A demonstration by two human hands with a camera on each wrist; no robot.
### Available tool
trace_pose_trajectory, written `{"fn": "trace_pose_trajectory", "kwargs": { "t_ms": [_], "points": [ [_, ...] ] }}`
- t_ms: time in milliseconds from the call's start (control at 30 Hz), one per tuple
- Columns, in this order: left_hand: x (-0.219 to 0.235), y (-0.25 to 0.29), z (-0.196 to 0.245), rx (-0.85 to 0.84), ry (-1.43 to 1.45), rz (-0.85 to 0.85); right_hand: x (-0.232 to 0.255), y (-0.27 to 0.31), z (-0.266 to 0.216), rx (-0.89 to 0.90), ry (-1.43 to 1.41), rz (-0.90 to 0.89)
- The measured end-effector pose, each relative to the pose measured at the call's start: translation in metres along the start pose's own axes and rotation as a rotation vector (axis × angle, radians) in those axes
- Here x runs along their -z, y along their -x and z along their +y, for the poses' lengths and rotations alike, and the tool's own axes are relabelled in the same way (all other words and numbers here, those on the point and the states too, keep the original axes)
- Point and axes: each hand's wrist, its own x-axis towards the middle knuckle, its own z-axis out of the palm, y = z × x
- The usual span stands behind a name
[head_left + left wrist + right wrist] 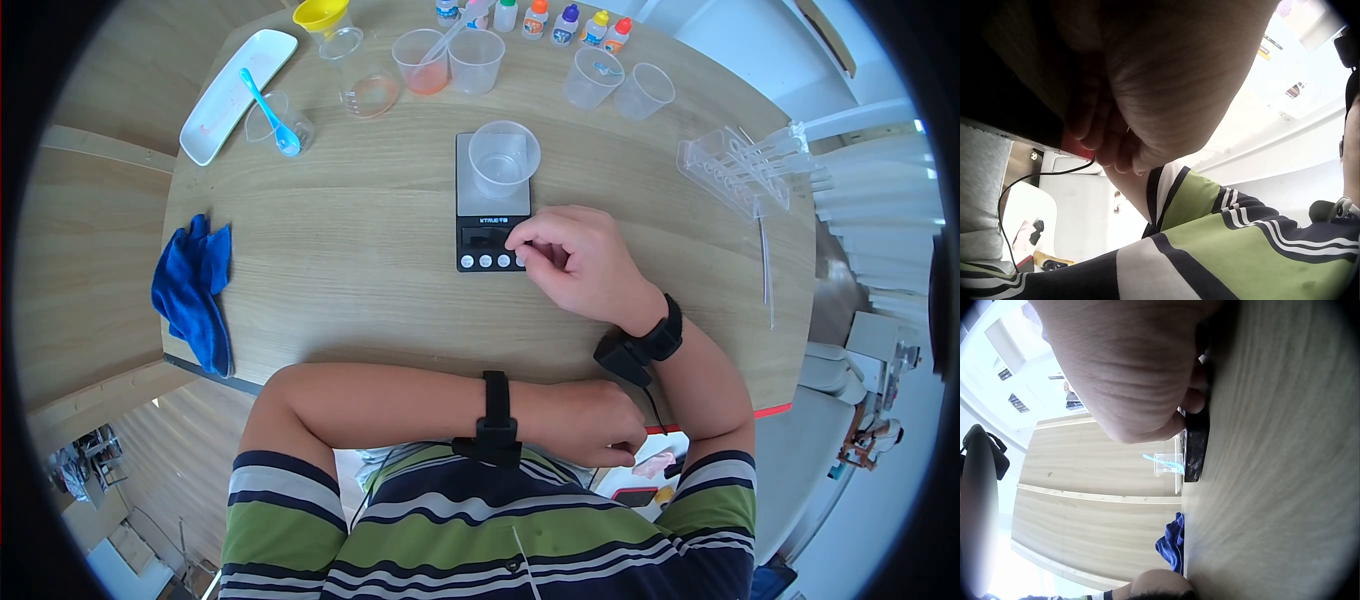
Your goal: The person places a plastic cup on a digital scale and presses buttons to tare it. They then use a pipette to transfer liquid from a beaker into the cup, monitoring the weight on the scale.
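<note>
A black and grey digital scale (468,180) lies on the table with a clear plastic cup (503,160) on its plate. The right hand (580,262) is at the scale's lower right corner, its fingers bent over the row of round buttons; in the right wrist view the fingertips touch or nearly touch the scale's edge (1195,447). The left hand (590,422) rests at the table's front edge with loosely curled fingers and holds nothing. From the left wrist view, the left hand (1154,87) hangs beside the red edge.
A blue cloth (195,290) lies at the left. Along the back stand a white tray (236,95), a cup with a blue spoon (272,110), a beaker (365,90), several cups and small bottles (565,25). At the right is a clear tube rack (735,170).
</note>
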Motion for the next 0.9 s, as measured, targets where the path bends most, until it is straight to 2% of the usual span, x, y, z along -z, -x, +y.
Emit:
{"fn": "trace_pose_trajectory", "kwargs": {
  "t_ms": [900],
  "points": [
    [-0.0012,0.0005,-0.0012,-0.001,0.008,0.011,-0.0008,0.0004,0.0018,0.005,0.004,0.002]
  ]
}}
